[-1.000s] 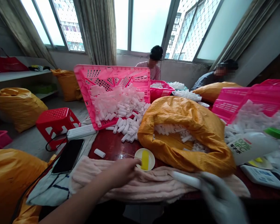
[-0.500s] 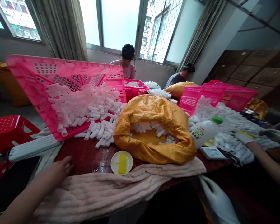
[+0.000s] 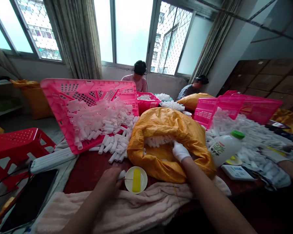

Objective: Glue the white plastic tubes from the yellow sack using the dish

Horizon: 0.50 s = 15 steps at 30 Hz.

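Observation:
My bare left hand [image 3: 109,179] is closed, with a short white plastic tube [image 3: 122,175] at its fingertips. Just right of it stands a small white dish [image 3: 145,182] with a yellow block [image 3: 136,180] and a thin stick lying across the rim. In a white glove, my right hand [image 3: 180,152] reaches into the mouth of an orange woven sack [image 3: 166,120]. White tubes [image 3: 157,141] lie inside the sack, close to the gloved fingers. Those fingertips are partly hidden, so their grip is unclear.
A tilted pink basket [image 3: 88,85] spills tubes onto the red table at left. A bottle [image 3: 226,148], a calculator-like device [image 3: 238,172] and a tube heap lie right. A towel [image 3: 107,211] covers the front edge. A co-worker's gloved hand [image 3: 273,154] is at right; two people sit behind.
My left hand has moved right to beside the dish. My right hand has risen from below the table edge into the sack's mouth. The camera view has shifted.

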Motion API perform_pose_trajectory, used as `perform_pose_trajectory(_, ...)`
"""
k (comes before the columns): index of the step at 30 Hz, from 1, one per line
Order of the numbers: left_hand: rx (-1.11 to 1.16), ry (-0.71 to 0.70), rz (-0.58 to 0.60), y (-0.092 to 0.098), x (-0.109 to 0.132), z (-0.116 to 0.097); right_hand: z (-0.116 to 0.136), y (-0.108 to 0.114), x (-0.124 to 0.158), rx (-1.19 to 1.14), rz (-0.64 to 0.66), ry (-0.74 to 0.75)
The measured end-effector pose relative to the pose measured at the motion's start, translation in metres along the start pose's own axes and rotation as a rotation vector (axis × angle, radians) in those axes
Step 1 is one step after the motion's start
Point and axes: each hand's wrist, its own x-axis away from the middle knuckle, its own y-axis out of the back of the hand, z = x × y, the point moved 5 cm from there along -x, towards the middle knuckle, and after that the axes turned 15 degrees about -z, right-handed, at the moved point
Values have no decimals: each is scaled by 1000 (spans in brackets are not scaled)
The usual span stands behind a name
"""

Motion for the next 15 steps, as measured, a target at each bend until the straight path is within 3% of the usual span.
perform_pose_trajectory(4, -19, 1, 46, -6, 3, -1, 38, 8, 51, -303, 66, 313)
perform_pose_trajectory(8, -42, 48, 61, -6, 2, -3, 84, -18, 97, -613, 129, 576)
perform_pose_trajectory(12, -79, 45, 67, -7, 3, -4, 98, -49, 107, -523, -21, 642)
perform_pose_trajectory(15, -110, 19, 42, -8, 3, -3, 98, -55, 112, -488, -4, 732)
